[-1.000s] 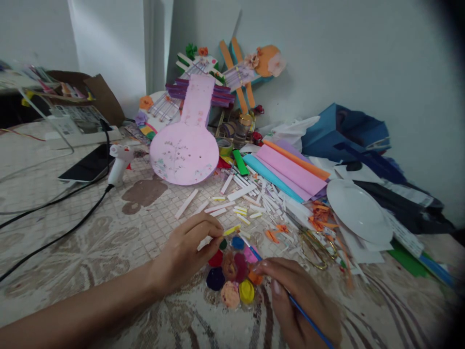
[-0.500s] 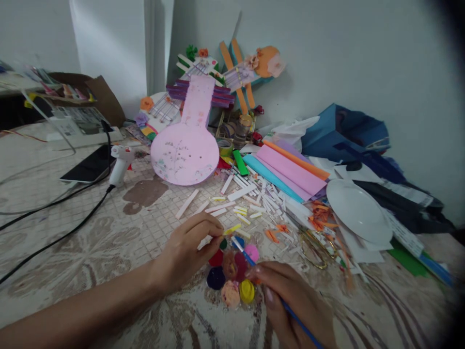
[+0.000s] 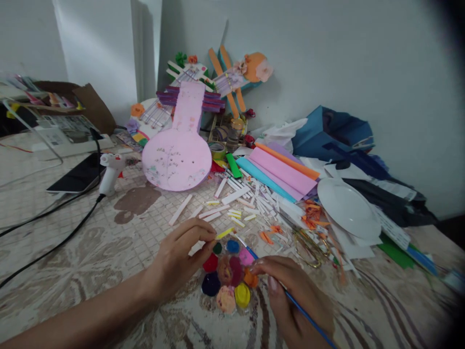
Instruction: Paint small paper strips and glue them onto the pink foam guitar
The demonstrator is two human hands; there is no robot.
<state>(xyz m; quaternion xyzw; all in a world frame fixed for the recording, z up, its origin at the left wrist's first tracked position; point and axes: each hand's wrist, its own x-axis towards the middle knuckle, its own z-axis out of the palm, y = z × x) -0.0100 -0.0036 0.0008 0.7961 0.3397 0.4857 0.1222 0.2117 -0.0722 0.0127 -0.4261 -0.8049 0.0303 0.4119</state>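
My left hand (image 3: 178,261) pinches a small yellow-painted paper strip (image 3: 225,233) just above a round paint palette (image 3: 227,277) with several coloured wells. My right hand (image 3: 296,303) grips a blue-handled paintbrush (image 3: 307,317). Its tip lies near the strip, over the palette's far edge. Both hands rest low on the patterned tablecloth (image 3: 109,242), one on each side of the palette.
White and yellow paper strips (image 3: 232,201) litter the cloth beyond the palette. Gold scissors (image 3: 314,247) and orange scraps lie to the right, by a white plate (image 3: 347,208). A pink guitar-shaped cutout (image 3: 179,152), coloured paper sheets (image 3: 281,172), a glue gun (image 3: 109,167) with black cables and a phone (image 3: 74,177) stand farther back.
The brush tip has drawn closer to the yellow strip, from the palette's pink well up to its far edge. My view has shifted slightly right and down. My left hand keeps the strip.
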